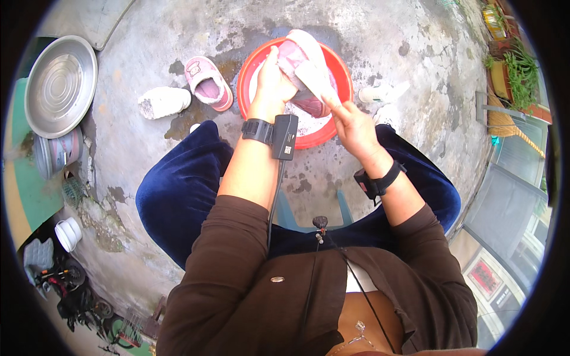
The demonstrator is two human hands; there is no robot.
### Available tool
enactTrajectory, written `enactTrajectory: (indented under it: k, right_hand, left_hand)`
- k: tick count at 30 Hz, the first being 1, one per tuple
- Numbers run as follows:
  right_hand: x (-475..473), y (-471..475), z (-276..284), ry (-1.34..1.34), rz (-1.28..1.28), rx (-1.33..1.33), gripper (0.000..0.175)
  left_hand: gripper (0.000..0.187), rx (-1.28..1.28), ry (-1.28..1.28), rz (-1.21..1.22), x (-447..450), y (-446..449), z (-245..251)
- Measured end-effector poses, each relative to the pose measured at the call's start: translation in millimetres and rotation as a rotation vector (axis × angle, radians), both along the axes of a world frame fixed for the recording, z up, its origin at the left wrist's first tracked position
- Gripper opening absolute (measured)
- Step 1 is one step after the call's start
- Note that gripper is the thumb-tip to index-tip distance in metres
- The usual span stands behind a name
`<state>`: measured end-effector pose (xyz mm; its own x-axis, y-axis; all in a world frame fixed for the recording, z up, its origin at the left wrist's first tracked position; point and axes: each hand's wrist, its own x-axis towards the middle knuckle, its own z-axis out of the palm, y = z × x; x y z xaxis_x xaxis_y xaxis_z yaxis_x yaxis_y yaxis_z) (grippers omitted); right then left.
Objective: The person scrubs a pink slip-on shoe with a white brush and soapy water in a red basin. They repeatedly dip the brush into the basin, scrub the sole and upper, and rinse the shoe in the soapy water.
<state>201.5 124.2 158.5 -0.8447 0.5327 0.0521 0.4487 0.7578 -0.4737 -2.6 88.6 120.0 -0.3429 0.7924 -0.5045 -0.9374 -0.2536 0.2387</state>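
Observation:
A red plastic basin (343, 71) with whitish, foamy water stands on the concrete in front of me. My left hand (272, 86) holds a pink slipper (289, 55) with a pale sole, tilted over the basin. My right hand (356, 127) grips a white brush-like tool (311, 78), its head against the slipper; its bristles are not clearly visible. The slipper's lower part lies low inside the basin. Left of the basin rests another pink slipper (207, 84) with a fluffy lining and a cartoon figure on top.
A white shoe (164, 102) lies on its side at the left; more white shoes (378, 94) are right of the basin. A large metal basin (61, 86) stands at far left. A straw broom (501, 122) and potted plants line the right edge.

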Motion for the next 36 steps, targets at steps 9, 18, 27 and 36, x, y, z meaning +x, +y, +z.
enactTrajectory:
  k: [9, 18, 27, 36]
  right_hand:
    - [-63, 23, 10, 0.136, -0.057, 0.061, 0.032]
    - [-8, -1, 28, 0.022, -0.088, -0.114, 0.031]
    - [-36, 0, 58, 0.423, -0.02, 0.058, 0.034]
    - [-63, 6, 59, 0.367, -0.066, 0.069, 0.036]
  left_hand:
    - [0.049, -0.057, 0.145, -0.109, 30, 4, 18]
    - [0.054, -0.069, 0.214, -0.077, 5, 7, 63]
    - [0.058, 0.065, 0.224, -0.187, -16, -2, 107]
    - [0.053, 0.056, 0.369, -0.283, 10, -17, 103]
